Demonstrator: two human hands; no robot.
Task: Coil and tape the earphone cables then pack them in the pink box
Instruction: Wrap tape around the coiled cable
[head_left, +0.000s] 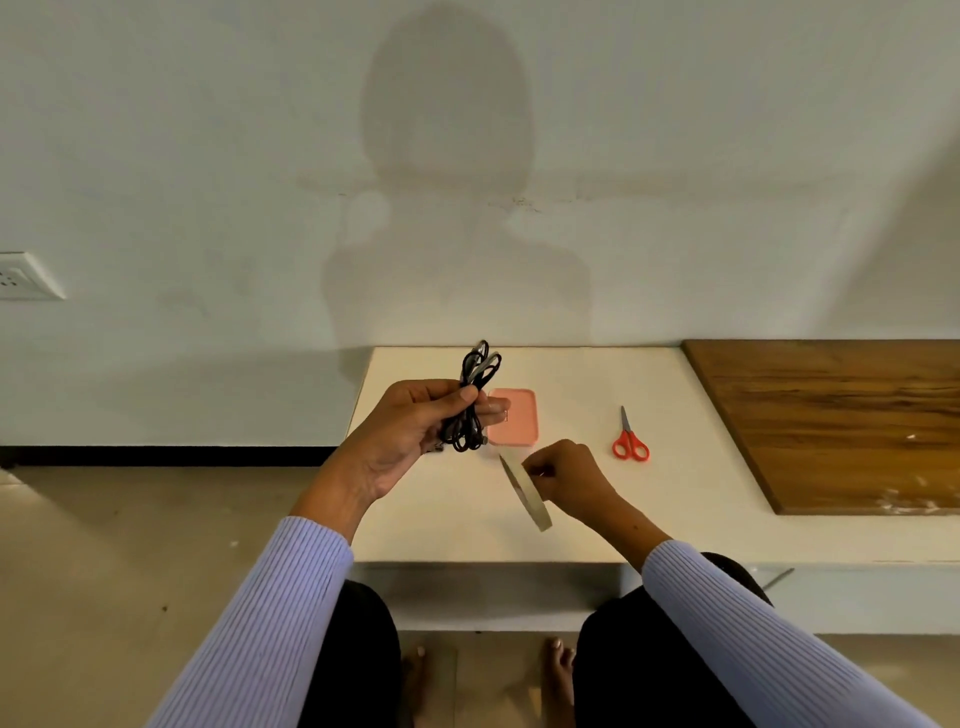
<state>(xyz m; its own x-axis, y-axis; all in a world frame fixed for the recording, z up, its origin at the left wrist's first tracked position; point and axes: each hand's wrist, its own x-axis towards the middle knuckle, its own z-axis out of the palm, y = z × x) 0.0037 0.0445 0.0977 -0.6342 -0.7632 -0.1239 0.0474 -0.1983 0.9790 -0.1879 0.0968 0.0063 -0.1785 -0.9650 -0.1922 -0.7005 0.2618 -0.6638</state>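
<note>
Tape roll (525, 491) pinched by right hand (563, 475) above white table (582, 509), coiled black cables (470, 402) gripped in left hand (410, 431), pink box (517, 415) behind, red scissors (630, 439) laid beside.

Box (517, 415) left of scissors (629, 439), both on table (571, 519)

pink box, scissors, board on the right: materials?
Pink box: probably plastic, with a smooth matte lid and rounded corners. Scissors: grey metal blades, glossy red handles, likely plastic. Board: wood or wood-look laminate, brown streaked grain with a slight sheen; the view cannot settle which.
</note>
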